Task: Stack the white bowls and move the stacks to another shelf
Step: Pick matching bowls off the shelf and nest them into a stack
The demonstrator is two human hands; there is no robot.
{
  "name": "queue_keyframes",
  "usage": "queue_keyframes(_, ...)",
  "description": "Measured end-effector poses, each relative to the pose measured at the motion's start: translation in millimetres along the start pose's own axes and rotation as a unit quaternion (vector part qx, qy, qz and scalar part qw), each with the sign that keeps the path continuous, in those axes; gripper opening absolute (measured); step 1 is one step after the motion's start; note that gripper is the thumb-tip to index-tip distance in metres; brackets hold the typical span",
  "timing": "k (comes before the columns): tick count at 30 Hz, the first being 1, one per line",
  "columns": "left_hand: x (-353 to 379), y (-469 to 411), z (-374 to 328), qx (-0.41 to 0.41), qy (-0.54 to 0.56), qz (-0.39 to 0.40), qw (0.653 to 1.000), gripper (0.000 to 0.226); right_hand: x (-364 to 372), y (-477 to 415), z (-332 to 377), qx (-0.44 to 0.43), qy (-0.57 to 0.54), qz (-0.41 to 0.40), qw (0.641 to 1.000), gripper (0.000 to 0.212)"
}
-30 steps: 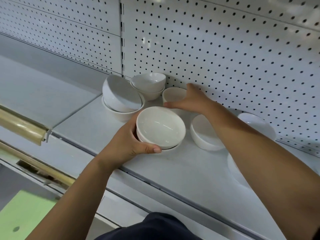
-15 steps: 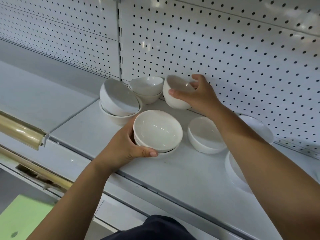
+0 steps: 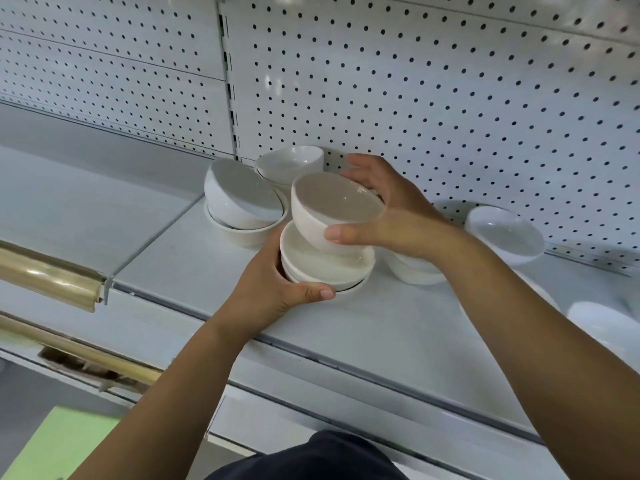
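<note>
My right hand [image 3: 391, 216] grips a single white bowl [image 3: 332, 206], tilted, just above a short stack of white bowls [image 3: 322, 268] on the grey shelf [image 3: 398, 327]. My left hand [image 3: 273, 289] holds that stack from its left side, thumb along the front rim. Behind to the left stands a pair with a tilted bowl on top [image 3: 242, 202], and another stacked pair [image 3: 291, 164] sits by the pegboard. More white bowls lie to the right: one partly hidden behind my right wrist [image 3: 412, 271], one near the wall [image 3: 502, 237], one at the far right edge [image 3: 602, 323].
A white pegboard back wall [image 3: 450, 98] rises behind the shelf. To the left a lower grey shelf section [image 3: 69, 202] adjoins, with a brass-coloured rail [image 3: 48, 275] along its front. A green floor patch [image 3: 59, 445] shows below.
My right hand lifted a bowl from beside the pegboard and carried it forward and left, over the stack my left hand holds. The left hand stayed on the stack.
</note>
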State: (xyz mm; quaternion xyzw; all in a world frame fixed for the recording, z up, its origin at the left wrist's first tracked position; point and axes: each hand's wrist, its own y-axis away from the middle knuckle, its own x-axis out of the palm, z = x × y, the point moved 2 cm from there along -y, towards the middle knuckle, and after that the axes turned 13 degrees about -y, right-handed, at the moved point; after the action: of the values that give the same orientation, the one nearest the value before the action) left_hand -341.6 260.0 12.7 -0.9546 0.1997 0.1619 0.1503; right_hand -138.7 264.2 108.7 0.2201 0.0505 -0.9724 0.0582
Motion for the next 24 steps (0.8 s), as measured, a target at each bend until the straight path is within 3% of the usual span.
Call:
queue_keyframes(7, 0, 2, 0, 0.008, 0.012, -0.003, 1.000, 0.096, 11, 14, 2, 0.006, 0.020, 0.019, 1.000, 0.111)
queue_keyframes(20, 3, 4, -4, -0.016, 0.028, -0.024, 0.999, 0.087, 10, 6, -8, 0.008, 0.078, 0.120, 0.990, 0.126)
queue_keyframes(24, 3, 4, -4, -0.029, 0.016, -0.030, 0.999, 0.093, -1, -6, 1, -0.002, 0.086, 0.156, 0.984, 0.116)
